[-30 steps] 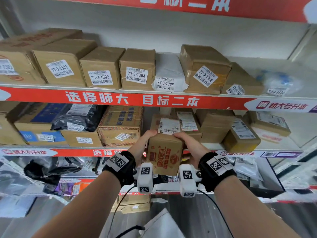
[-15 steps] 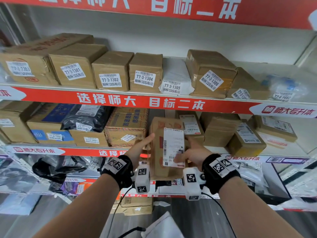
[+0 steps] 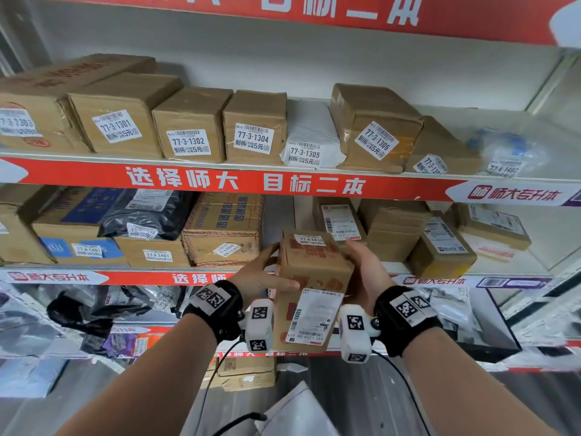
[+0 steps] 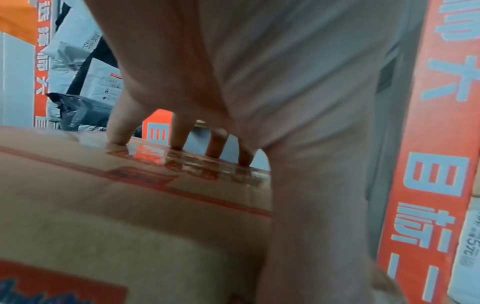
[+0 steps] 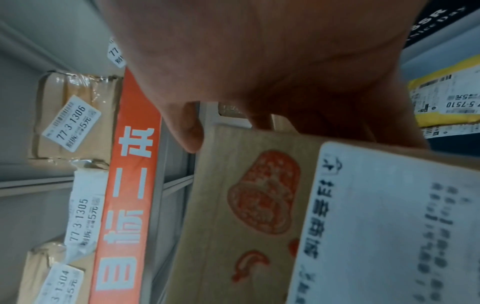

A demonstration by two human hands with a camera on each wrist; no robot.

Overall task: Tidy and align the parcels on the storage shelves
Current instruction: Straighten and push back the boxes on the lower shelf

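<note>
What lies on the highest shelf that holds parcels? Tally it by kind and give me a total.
Brown cardboard boxes: 6
White padded mailer bag: 1
Clear plastic bag with blue contents: 1
Total: 8

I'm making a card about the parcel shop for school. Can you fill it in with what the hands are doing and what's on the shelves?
Held thing: cardboard box, in both hands, in front of the middle shelf
Left hand: grips its left side
Right hand: grips its right side
Stickers: small label on its upper end, shipping label facing the camera
Shelf behind: open gap between a printed carton and a labelled box
</note>
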